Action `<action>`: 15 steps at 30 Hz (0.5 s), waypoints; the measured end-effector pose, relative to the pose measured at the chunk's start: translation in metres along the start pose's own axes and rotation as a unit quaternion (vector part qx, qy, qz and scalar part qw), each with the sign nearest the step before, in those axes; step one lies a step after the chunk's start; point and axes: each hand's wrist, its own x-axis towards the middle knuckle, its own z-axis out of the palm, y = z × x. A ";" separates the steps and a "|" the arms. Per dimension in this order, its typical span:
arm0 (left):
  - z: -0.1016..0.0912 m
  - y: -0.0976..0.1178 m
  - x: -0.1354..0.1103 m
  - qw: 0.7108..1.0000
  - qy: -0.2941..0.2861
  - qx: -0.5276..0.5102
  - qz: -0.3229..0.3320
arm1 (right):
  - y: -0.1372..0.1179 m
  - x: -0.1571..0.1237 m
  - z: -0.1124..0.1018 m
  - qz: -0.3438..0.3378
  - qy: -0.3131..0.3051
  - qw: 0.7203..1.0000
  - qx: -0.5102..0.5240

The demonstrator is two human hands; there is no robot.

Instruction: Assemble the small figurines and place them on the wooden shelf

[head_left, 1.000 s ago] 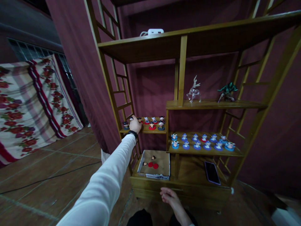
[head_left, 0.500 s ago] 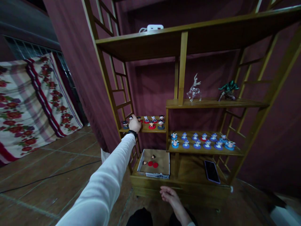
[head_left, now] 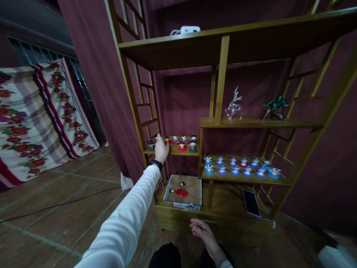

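Note:
My left hand reaches up to the small left shelf. Its fingers are stretched upward, the tips touching a small figurine in a row of red- and dark-based figurines. A black watch sits on that wrist. My right hand hangs low in front of the cabinet's bottom ledge, fingers curled together; whether anything is inside them is hidden. An open cardboard box on the ledge holds loose figurine parts and red discs.
A lower right shelf carries several blue-based figurines. Above stand a glass deer and a green figure. A phone lies on the ledge, a power strip on top. A floral cloth hangs left.
My left hand has slid down a little and its fingers have stretched out from a rounder grip at the figurine. The view has shifted slightly left. My right hand stays put.

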 end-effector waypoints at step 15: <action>0.083 -0.083 -0.296 0.893 -0.113 -0.315 -0.301 | 0.005 0.001 -0.001 0.002 -0.003 0.998 -0.061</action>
